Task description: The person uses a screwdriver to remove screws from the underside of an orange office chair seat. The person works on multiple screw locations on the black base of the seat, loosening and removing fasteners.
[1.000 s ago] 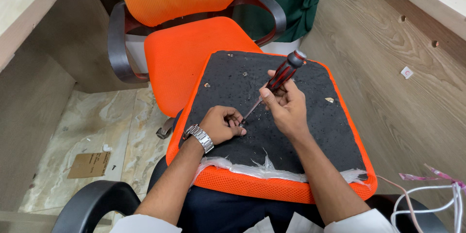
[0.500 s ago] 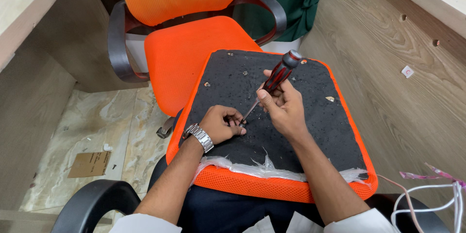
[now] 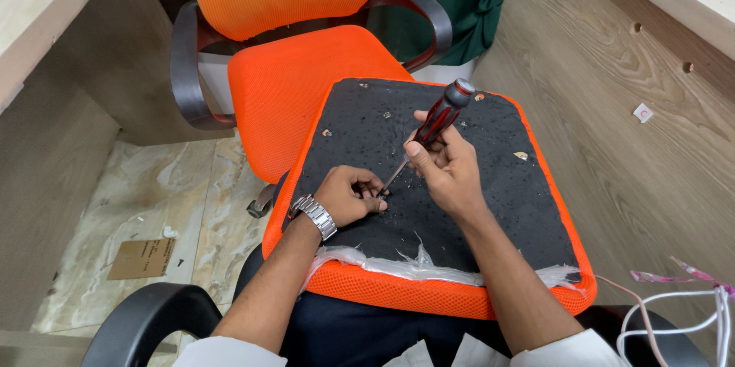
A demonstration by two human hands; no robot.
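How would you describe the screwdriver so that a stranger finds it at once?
Look at the upturned seat cushion, black underneath with an orange rim, lying on the person's lap. Above its middle, the right hand grips a screwdriver. It alone has a red-and-black striped handle with a grey cap.

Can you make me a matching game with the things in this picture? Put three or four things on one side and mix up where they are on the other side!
Things:
1. screwdriver
2. wristwatch
3. cardboard piece
4. orange chair

Places:
A. lying on the floor
B. on the left arm
C. standing behind the seat cushion
D. gripped in the right hand

Pairs: 1-D, 2-B, 3-A, 4-C
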